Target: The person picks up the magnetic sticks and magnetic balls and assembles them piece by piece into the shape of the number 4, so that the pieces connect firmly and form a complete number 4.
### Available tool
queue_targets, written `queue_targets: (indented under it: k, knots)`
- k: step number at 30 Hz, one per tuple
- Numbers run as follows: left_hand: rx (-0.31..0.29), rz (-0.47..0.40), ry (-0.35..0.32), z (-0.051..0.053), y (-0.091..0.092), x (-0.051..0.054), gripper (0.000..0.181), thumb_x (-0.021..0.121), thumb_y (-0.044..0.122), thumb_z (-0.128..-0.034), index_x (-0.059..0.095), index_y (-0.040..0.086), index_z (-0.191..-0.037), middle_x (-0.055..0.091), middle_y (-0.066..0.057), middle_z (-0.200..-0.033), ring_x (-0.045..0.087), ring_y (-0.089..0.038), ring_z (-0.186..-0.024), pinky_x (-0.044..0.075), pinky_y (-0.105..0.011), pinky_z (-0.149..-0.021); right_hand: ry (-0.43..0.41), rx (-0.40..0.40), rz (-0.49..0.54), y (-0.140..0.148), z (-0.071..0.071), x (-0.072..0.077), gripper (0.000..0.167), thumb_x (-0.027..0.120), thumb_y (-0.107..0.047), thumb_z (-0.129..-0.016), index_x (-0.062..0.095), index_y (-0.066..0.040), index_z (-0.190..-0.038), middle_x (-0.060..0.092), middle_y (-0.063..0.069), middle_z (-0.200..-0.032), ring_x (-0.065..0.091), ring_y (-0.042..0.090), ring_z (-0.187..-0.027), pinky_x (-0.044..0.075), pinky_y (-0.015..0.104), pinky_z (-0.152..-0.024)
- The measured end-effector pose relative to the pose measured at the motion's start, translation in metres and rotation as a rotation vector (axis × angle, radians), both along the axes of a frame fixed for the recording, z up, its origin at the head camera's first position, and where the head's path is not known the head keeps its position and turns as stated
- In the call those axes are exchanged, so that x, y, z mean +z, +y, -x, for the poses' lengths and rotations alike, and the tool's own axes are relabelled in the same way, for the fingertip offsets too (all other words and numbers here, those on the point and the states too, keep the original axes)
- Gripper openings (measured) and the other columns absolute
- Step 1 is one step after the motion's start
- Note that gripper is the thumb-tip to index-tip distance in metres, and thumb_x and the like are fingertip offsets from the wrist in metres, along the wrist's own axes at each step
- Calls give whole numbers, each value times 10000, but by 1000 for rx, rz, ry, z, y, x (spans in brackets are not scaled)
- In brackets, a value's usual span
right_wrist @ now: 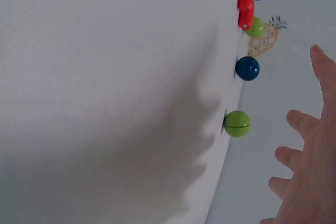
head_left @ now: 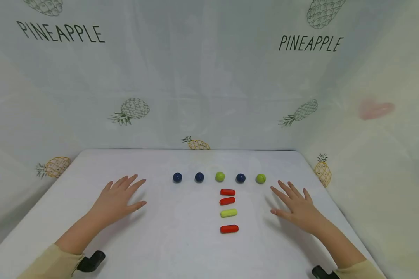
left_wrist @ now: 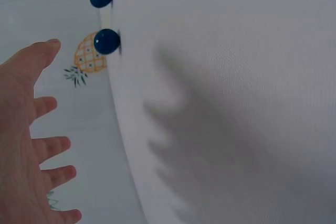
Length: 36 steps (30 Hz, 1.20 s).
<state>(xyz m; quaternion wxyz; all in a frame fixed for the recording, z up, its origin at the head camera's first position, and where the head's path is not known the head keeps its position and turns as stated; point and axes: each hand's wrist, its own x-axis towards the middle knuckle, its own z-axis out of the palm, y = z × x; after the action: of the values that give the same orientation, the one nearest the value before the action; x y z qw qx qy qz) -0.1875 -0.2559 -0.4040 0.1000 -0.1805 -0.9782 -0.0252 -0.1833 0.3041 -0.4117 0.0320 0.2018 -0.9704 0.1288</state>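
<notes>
My left hand (head_left: pixel 116 201) hovers over the left part of the table, fingers spread, holding nothing. Over the right part hovers my right hand (head_left: pixel 298 207), likewise spread and holding nothing. Between them, a row of balls runs across the table: a dark blue ball (head_left: pixel 177 178), another dark blue ball (head_left: pixel 199 177), a green ball (head_left: pixel 220 176), a third dark blue ball (head_left: pixel 240 178) and a grooved green ball (right_wrist: pixel 237 124), nearest my right hand. Below the row lie short sticks in a column: a red stick (head_left: pixel 227 192), a second red stick (head_left: pixel 227 201), a yellow-green stick (head_left: pixel 228 213) and a third red stick (head_left: pixel 229 229).
The white table (head_left: pixel 181 252) has rounded far corners. Behind it and along its sides hangs a pale curtain (head_left: pixel 209 77) printed with pineapples. A black strap piece (head_left: pixel 91 261) sits at the left wrist, and another black piece (head_left: pixel 324 272) at the right.
</notes>
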Motion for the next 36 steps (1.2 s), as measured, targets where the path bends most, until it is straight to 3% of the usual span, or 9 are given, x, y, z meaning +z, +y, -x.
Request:
queue_targets:
  k: [10,17,24,36]
  knots:
    - [-43,-25,13,-3,20,2,714,698,501,-853,481,144,-1432,429,-193,-1455,383,-442,-1314,262,-698,-1005,-12,50,79,-16,-3,7,722,622,-532,-902,385,-203,-1500,245,138,-1575,145,445,-1424,57,697,-1058]
    - [-76,-11,7,-7,35,4,716,692,514,-852,480,161,-1439,440,-176,-1452,404,-425,-1306,281,-671,-1018,-13,100,79,-30,-2,7,754,701,-490,-858,410,-190,-1485,272,124,-1561,204,401,-1415,141,655,-1075]
    - [-105,-18,8,-12,48,7,707,694,507,-852,486,169,-1437,448,-155,-1450,419,-403,-1298,301,-644,-1023,-98,126,135,-45,-4,8,755,733,-445,-847,414,-199,-1486,306,82,-1547,294,370,-1385,317,638,-1024]
    - [-178,3,-33,-19,77,1,738,693,541,-841,461,195,-1451,455,-109,-1447,432,-338,-1296,333,-595,-1024,-175,207,139,-73,-10,6,719,740,-447,-844,446,-230,-1463,390,-8,-1497,366,273,-1361,366,534,-1044]
